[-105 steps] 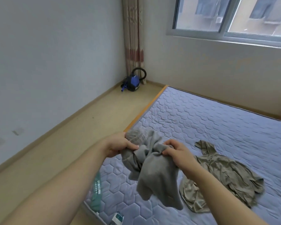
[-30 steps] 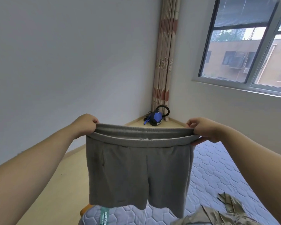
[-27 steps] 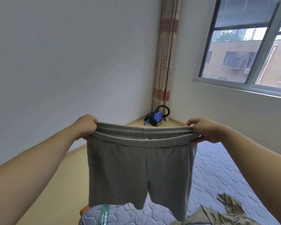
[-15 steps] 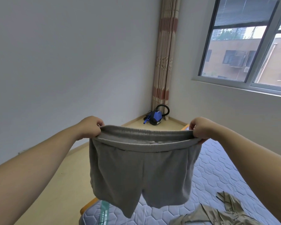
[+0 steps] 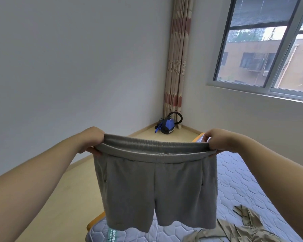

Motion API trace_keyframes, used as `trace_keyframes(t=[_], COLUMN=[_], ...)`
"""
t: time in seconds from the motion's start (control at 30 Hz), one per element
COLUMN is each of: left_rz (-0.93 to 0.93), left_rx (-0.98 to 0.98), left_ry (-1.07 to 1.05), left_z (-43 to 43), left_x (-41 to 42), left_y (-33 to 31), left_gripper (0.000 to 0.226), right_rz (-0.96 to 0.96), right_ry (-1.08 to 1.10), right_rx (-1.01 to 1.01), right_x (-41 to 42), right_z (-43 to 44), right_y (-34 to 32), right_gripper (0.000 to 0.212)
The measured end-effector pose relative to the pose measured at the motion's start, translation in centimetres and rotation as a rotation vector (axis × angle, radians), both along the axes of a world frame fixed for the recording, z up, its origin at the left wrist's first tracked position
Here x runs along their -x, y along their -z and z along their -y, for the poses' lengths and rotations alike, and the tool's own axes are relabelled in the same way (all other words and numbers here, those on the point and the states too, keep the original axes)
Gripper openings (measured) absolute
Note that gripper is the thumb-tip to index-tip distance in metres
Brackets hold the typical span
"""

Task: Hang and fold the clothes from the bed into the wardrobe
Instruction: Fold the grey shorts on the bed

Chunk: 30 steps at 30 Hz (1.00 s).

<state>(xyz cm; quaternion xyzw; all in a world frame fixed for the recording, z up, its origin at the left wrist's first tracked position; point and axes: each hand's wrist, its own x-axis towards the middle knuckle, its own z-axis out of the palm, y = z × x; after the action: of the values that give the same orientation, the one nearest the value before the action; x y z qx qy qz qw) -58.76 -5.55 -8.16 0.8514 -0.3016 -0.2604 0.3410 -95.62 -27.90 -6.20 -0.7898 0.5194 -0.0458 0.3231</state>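
Observation:
A pair of grey shorts (image 5: 156, 189) hangs spread out in front of me, above the near corner of the bed (image 5: 238, 186). My left hand (image 5: 92, 139) grips the left end of the elastic waistband. My right hand (image 5: 217, 141) grips the right end, so the waistband is stretched flat between them. Both legs of the shorts hang straight down. An olive-brown garment (image 5: 238, 229) lies crumpled on the quilted blue-grey mattress at the lower right. No wardrobe is in view.
A blue vacuum cleaner (image 5: 167, 125) sits on the wooden floor in the far corner, beside a striped curtain (image 5: 177, 67). A window (image 5: 269, 46) is on the right wall. Bare floor (image 5: 68, 198) runs along the white wall left of the bed.
I lifted the bunched shorts off the bed and spread them by the waistband. In the last second the legs swung up from a shake and now hang straight.

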Motion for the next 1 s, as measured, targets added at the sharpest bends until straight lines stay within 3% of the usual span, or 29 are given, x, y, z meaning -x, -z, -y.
trace_keyframes(t=[0.13,0.23,0.4,0.5,0.57,0.63,0.73,0.9,1.0], left_rz=[-0.118,-0.247,-0.412,-0.483,-0.503,-0.536,-0.579,-0.534,-0.491], left_rx=[0.014,0.059,0.162,0.219,0.269,0.333,0.431,0.462,0.428], left_ry=[-0.147,-0.174,-0.167,-0.160,-0.162,-0.177,-0.241,-0.261,-0.211], left_z=[0.0,0.1,0.6,1.0,1.4,1.9,2.0,1.3,0.9], left_x=[0.4,1.3,2.4,2.4,2.3,2.2,2.1,1.1,0.4], left_y=[0.0,-0.2,-0.5,-0.2,0.1,0.2,-0.2,-1.2,-1.4], left_gripper=[0.021,0.022,0.021,0.024,0.033,0.041,0.036,0.023,0.021], right_rz=[-0.160,-0.116,0.350,0.648,0.562,0.340,0.034,-0.142,-0.078], right_ry=[0.002,0.135,0.416,0.609,0.594,0.497,0.186,-0.110,-0.131], right_rx=[0.102,0.153,-0.041,-0.165,-0.027,0.150,0.256,0.115,-0.019], right_x=[-0.6,-1.4,-3.1,-4.3,-4.8,-4.6,-4.0,-1.8,-0.3], right_z=[0.0,0.6,0.9,1.7,2.1,1.8,1.5,2.4,3.0], right_y=[-0.1,0.3,2.7,4.1,4.6,4.5,3.7,1.9,0.9], right_gripper=[0.026,0.018,0.008,0.013,0.029,0.038,0.035,0.036,0.042])
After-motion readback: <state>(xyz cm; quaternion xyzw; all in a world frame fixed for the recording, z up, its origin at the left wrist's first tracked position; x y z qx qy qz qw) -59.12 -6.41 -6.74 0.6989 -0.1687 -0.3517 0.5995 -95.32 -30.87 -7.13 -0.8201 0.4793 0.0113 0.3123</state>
